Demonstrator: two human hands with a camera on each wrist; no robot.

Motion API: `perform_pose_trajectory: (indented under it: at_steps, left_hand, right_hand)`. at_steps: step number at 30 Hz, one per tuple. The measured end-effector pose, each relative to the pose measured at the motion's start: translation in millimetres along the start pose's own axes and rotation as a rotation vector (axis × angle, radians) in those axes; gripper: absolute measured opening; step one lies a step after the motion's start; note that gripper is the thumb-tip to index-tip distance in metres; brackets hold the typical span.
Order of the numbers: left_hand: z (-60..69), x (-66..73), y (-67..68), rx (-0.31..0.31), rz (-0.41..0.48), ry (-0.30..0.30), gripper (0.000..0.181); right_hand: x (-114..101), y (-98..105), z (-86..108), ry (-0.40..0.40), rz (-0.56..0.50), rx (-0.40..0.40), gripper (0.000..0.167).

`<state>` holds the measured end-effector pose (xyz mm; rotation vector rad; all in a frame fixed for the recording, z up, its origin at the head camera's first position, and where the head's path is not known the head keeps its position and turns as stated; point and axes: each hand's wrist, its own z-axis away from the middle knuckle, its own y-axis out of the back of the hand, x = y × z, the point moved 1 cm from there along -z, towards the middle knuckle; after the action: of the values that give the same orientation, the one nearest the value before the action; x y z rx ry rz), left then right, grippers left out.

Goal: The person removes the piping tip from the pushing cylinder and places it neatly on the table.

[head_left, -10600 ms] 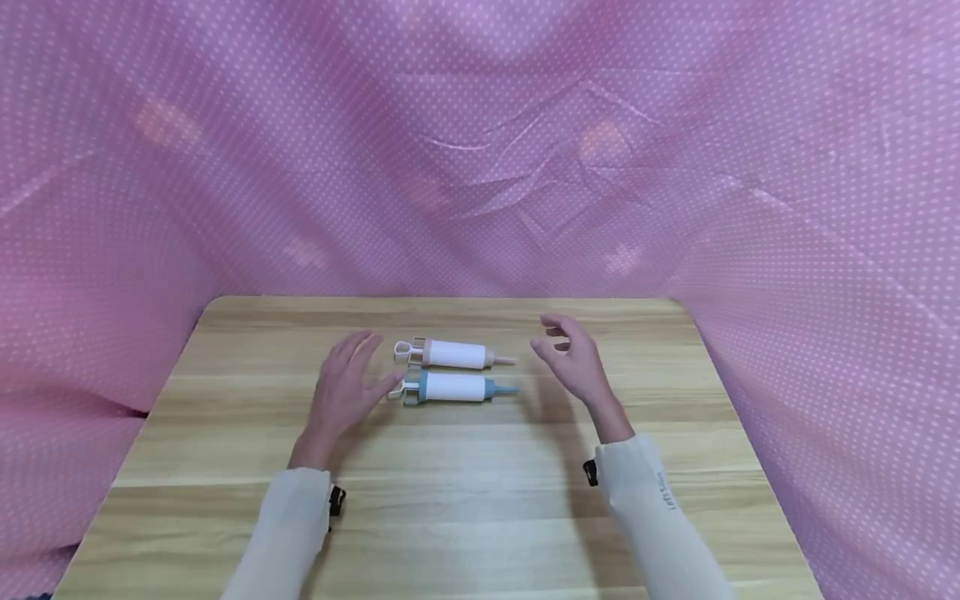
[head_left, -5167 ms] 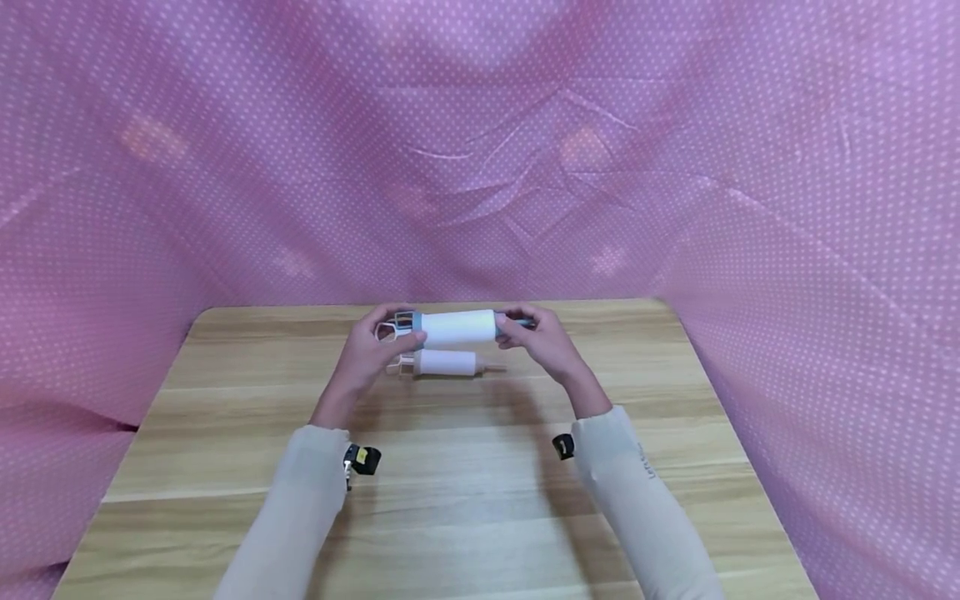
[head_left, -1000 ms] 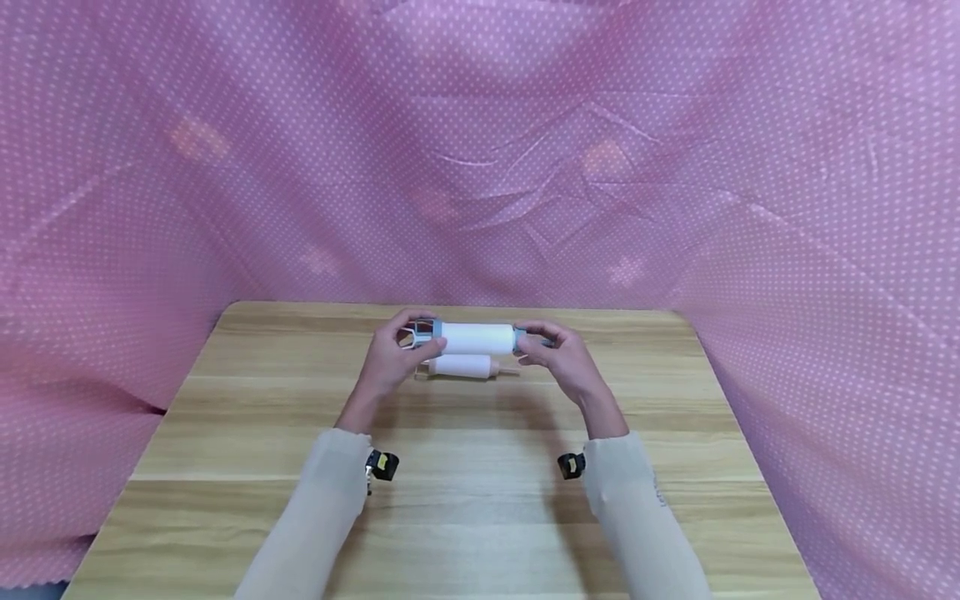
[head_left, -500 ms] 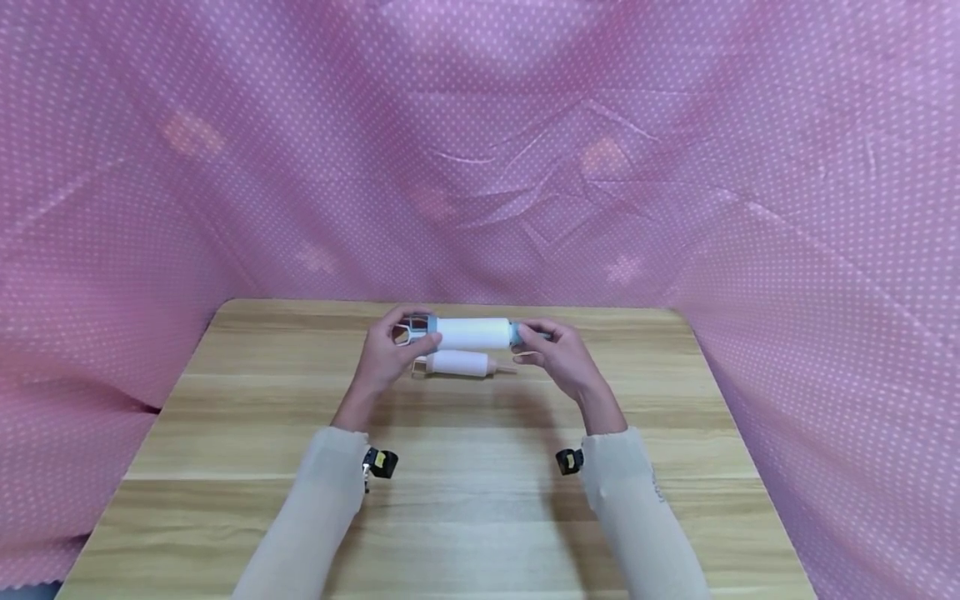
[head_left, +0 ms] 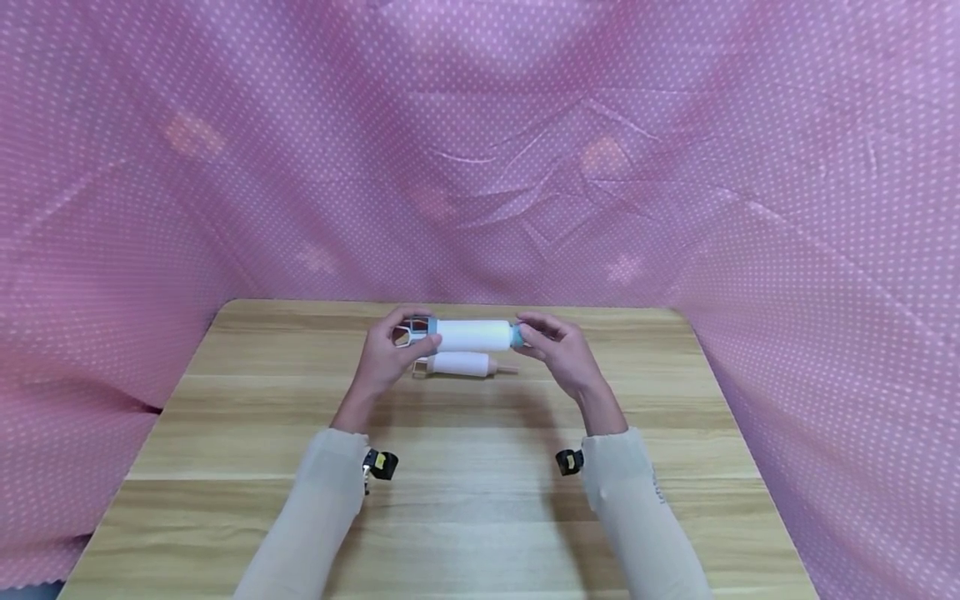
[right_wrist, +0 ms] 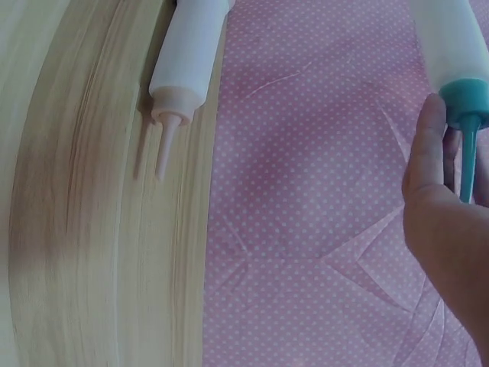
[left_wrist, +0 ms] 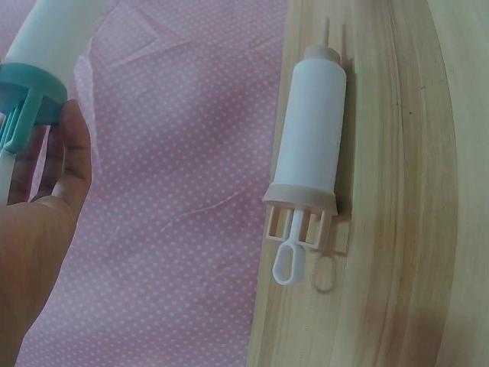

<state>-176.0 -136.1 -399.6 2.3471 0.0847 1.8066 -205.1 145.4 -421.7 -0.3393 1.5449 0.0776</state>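
- Two bare hands are holding one teal-and-white syringe (head_left: 474, 335) between them, up off the worktop (head_left: 465, 517), its barrel running roughly level from side to side.
- Left hand (head_left: 381, 354) is gripping the plunger end; its fingers are curving round the rear teal collar (left_wrist: 34, 88), thumb pressing on the near side, spread about as wide as the collar.
- Right hand (head_left: 566, 354) is gripping the nozzle end; its fingers are bending round the front teal collar (right_wrist: 464, 99), partly closed.
- Teal nozzle (right_wrist: 468, 160) is pointing back along the right palm, showing in the right wrist view; the right hand is hiding it in the head view.
- Beige-and-white syringe (head_left: 461, 364) is lying on the worktop, just nearer the person than the held one in the head view, nozzle pointing right.
- Its white plunger loop (left_wrist: 289, 264) is sticking out past the beige frame at the other end.
- Pale sleeves (head_left: 311, 508) are covering both forearms; a small black device (head_left: 385, 465) is sitting at each cuff.
- Pink dotted cloth (head_left: 480, 167) is hanging behind the worktop and down both sides, creasing in places.
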Motion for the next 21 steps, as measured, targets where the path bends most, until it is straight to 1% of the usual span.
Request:
perform_pose_trajectory:
  at_steps: [2,4,6,8,12,15,17,18,21]
  left_hand:
    - [-0.8,0.6,-0.2,-0.003,-0.001,0.001,0.040]
    - [-1.3,1.6,-0.4,-0.004,-0.004,0.010,0.040]
    - [-1.9,2.1,-0.5,-0.005,-0.012,0.014,0.040]
    - [-1.7,2.7,-0.7,-0.007,-0.018,0.019,0.040]
    - [-1.3,2.2,-0.8,-0.008,-0.018,0.022,0.040]
    - [-1.3,0.8,-0.7,-0.005,-0.013,0.021,0.040]
    - [-1.1,-0.2,-0.6,-0.004,-0.012,0.019,0.040]
    - [-2.3,-5.1,-0.2,-0.002,-0.010,0.016,0.040]
    - [-6.7,-19.7,0.7,0.007,0.001,0.019,0.041]
  right_hand:
    - [0.5,-0.3,-0.7,-0.040,-0.016,-0.002,0.038]
    - [0.9,0.1,-1.1,-0.076,-0.005,-0.015,0.038]
    - [1.2,0.8,-1.3,-0.091,0.020,-0.039,0.037]
    - [1.3,1.9,-0.6,-0.083,0.035,-0.058,0.036]
    - [0.8,4.0,-0.1,-0.027,0.064,-0.090,0.038]
    - [0.3,4.5,-0.2,0.004,0.091,-0.096,0.038]
    - [-0.5,3.9,0.1,0.010,0.070,-0.090,0.036]
    - [-0.4,3.4,0.0,0.012,0.049,-0.085,0.033]
    - [-0.3,1.2,-0.5,0.001,-0.016,-0.065,0.032]
